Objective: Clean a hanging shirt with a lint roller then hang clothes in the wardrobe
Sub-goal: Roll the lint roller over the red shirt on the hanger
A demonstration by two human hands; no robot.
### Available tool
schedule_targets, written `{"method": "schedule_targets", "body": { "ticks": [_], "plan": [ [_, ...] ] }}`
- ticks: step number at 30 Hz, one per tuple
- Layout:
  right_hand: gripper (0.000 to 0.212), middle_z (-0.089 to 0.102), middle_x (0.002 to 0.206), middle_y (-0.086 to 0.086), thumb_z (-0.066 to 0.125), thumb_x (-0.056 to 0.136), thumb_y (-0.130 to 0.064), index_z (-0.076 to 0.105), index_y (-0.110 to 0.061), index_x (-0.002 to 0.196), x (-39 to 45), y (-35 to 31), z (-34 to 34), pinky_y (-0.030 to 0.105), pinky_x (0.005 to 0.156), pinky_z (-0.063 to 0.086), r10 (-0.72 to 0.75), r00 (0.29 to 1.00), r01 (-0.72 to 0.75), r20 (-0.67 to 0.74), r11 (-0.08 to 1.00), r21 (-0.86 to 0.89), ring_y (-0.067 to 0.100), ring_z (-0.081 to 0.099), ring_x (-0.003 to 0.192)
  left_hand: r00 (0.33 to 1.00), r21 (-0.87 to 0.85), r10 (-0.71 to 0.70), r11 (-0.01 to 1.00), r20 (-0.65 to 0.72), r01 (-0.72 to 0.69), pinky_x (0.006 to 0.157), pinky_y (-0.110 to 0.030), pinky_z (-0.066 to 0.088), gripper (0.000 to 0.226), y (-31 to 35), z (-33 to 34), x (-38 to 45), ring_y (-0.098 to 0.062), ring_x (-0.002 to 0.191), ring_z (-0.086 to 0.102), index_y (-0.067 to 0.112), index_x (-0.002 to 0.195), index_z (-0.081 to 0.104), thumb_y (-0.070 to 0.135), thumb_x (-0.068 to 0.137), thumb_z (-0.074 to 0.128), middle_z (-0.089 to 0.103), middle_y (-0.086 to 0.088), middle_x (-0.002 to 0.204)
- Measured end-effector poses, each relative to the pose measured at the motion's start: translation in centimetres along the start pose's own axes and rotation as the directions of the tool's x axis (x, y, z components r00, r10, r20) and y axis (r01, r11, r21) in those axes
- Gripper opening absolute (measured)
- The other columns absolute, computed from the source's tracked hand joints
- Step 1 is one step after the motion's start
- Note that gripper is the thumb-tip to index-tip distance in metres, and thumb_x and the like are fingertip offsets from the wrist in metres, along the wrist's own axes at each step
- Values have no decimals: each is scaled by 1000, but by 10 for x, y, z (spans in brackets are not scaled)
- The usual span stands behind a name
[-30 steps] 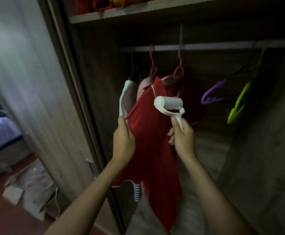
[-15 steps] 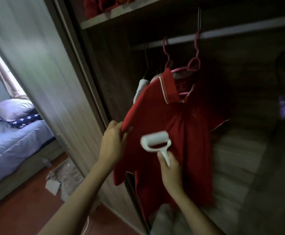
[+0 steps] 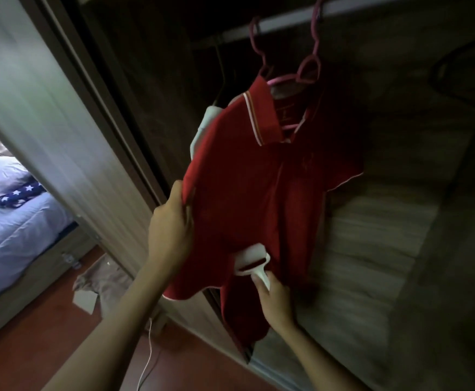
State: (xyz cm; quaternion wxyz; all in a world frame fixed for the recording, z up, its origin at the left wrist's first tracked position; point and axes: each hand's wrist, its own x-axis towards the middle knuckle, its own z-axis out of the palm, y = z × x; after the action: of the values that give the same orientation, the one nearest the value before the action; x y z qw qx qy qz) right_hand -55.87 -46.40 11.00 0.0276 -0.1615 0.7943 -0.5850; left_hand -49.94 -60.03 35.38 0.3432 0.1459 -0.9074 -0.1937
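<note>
Open dark wood-grain wardrobe [image 3: 385, 227] filling most of the view, pale sliding door [image 3: 50, 114] at its left edge, metal hanging rail [image 3: 287, 22] across the top. Through the gap left of the door, a bed with pale blue bedding [image 3: 10, 230], a white pillow and a navy star-patterned cushion [image 3: 19, 194] on it. Reddish-brown floor [image 3: 33, 334] below, with crumpled beige cardboard or paper [image 3: 100, 283] lying near the door's foot and a thin white cable [image 3: 147, 354] trailing across it. Inside the wardrobe, red short-sleeved polo shirt with white-trimmed collar [image 3: 258, 187] hanging on a pink plastic hanger [image 3: 308, 69] hooked over the rail, body of the shirt pulled out toward the camera and to the left. Second pink hanger hook [image 3: 258, 43] just beside, and a white garment [image 3: 202, 125] partly hidden behind the shirt's left shoulder. Dark hanger [image 3: 462, 77] blurred at far right. Left hand [image 3: 171, 230] pinching the shirt's sleeve edge, fingers curled into the fabric, holding it taut. Right hand [image 3: 274, 301] lower down, wrapped around the handle of a white plastic lint roller [image 3: 251, 259], roller head pressed flat against the lower front of the shirt. Hands apart, each clamped on its own thing, shirt stretched between them.
</note>
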Motion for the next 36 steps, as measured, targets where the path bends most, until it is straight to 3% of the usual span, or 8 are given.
{"method": "schedule_targets", "body": {
  "ticks": [8, 12, 15, 20, 23, 27, 31, 36],
  "plan": [
    [23, 54, 59, -13, 50, 98, -40, 56, -23, 85, 23, -43, -5, 15, 55, 35, -89, 986, 105, -141, 988, 110, 3, 53, 52, 998, -31, 54, 998, -15, -54, 50, -45, 48, 22, 5, -10, 5, -21, 45, 49, 14, 93, 46, 28, 99, 30, 50, 0, 59],
    [23, 63, 71, -11, 50, 97, -43, 62, -23, 98, 3, -6, 18, 14, 58, 40, 0, 1000, 1, -18, 999, 50, -1, 59, 62, 998, -14, 59, 998, -10, -59, 50, -46, 49, 19, 5, -13, 7, -25, 47, 51, 11, 96, 47, 20, 98, 30, 53, -6, 62],
    [26, 66, 78, -7, 54, 92, -52, 63, -27, 95, -14, 26, 30, 29, 62, 51, 187, 954, -174, 234, 982, -76, 8, 63, 71, 997, 56, 82, 995, 8, -82, 54, -51, 51, 17, 1, -14, 10, -32, 53, 56, 6, 101, 47, 9, 93, 32, 57, -12, 67],
    [20, 63, 72, -8, 65, 86, -45, 52, -30, 91, 0, -2, 3, 21, 52, 38, 129, 989, -128, 73, 992, -17, 3, 59, 63, 994, 145, 107, 983, 36, -111, 85, -47, 54, 34, 3, -17, 9, -34, 92, 63, 10, 132, 36, 6, 98, 39, 60, -17, 113],
    [15, 61, 69, -12, 66, 89, -32, 53, -28, 95, 21, -55, -40, 14, 52, 37, -48, 982, 70, -182, 991, 114, -6, 57, 61, 971, 105, 237, 966, 22, -238, 95, -39, 43, 65, 4, -15, 7, -24, 114, 50, 23, 152, 1, 17, 101, 42, 35, -19, 146],
    [11, 57, 66, -12, 61, 94, -30, 51, -26, 97, 62, -117, -90, 17, 49, 38, -165, 907, 245, -387, 955, 165, -6, 53, 56, 836, 408, 546, 776, -55, -480, 121, -32, 8, 86, -13, -4, 20, -24, 148, 4, 19, 153, -8, 15, 96, 57, 2, -20, 157],
    [16, 64, 68, -4, 60, 92, -39, 54, -25, 96, 90, -98, -84, 28, 51, 40, -93, 926, 125, -367, 990, 64, 13, 60, 59, 819, 552, 573, 677, 21, -487, 120, -51, 1, 111, -20, 3, 27, -41, 147, -5, 28, 153, -9, 7, 82, 74, -12, -15, 159],
    [14, 62, 73, -12, 62, 90, -40, 56, -28, 93, 66, -31, -60, 21, 53, 38, 91, 989, -93, -118, 996, -12, 19, 66, 75, 789, 590, 605, 601, 106, -540, 119, -55, -4, 84, -28, -1, 31, -36, 146, -15, 22, 154, 3, 12, 89, 55, -14, -11, 160]
  ]
}}
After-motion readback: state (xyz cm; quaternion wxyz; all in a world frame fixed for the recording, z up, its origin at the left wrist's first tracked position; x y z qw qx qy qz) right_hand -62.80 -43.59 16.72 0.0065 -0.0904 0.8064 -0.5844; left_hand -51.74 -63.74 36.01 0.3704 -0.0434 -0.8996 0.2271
